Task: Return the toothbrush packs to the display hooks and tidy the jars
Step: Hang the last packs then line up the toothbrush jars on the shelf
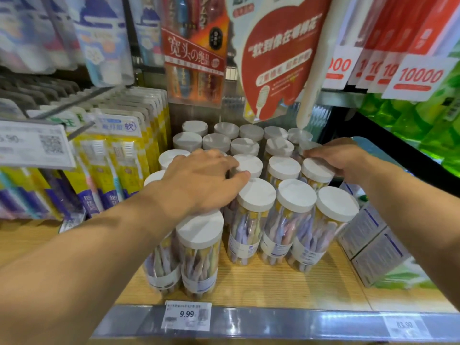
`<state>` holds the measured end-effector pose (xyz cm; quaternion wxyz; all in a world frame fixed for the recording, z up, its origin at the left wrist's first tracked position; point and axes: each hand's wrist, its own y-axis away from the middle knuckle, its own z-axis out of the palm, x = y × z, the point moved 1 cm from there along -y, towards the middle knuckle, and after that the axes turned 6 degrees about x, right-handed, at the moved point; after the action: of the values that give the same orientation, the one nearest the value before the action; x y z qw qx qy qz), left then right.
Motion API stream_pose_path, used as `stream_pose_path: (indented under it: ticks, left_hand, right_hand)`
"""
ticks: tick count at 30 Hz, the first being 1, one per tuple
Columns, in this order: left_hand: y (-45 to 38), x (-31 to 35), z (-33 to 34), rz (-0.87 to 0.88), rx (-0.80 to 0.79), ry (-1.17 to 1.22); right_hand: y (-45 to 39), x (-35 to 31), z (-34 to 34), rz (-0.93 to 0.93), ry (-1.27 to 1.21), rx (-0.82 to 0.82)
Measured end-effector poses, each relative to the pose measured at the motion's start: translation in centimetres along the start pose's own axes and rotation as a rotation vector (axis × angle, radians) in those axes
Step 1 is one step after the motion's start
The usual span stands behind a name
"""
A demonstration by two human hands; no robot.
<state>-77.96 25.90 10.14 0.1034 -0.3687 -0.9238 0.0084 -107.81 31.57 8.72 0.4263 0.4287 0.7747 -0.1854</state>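
Wooden shelf [273, 290] | left hand [199, 180] flat on jars [296, 215] (white lids) | right hand [341, 155] grasping one jar [317, 170]

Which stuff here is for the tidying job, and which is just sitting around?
For the job:
- white-lidded jars of toothbrushes
- yellow toothbrush packs hanging on hooks
- left hand, resting on the jars
- right hand, touching a jar at the right

Just there:
- 9.99 price tag
- red heart sign
- grey boxes
- green packs
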Motion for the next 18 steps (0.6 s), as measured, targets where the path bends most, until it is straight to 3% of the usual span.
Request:
stream_pose_path:
  ticks: [9, 14, 18]
  left_hand:
    - [0.5, 0.1, 0.0, -0.003, 0.011, 0.021]
    - [0.4, -0.1, -0.1, -0.005, 0.006, 0.032]
    - [0.3, 0.1, 0.0, -0.012, 0.019, 0.023]
  right_hand:
    - [0.6, 0.2, -0.5, 0.067, -0.015, -0.103]
    - [1.9, 0.5, -0.9, 0.086, 0.144, -0.175]
    - [2.2, 0.7, -0.6, 0.083, 0.111, -0.153]
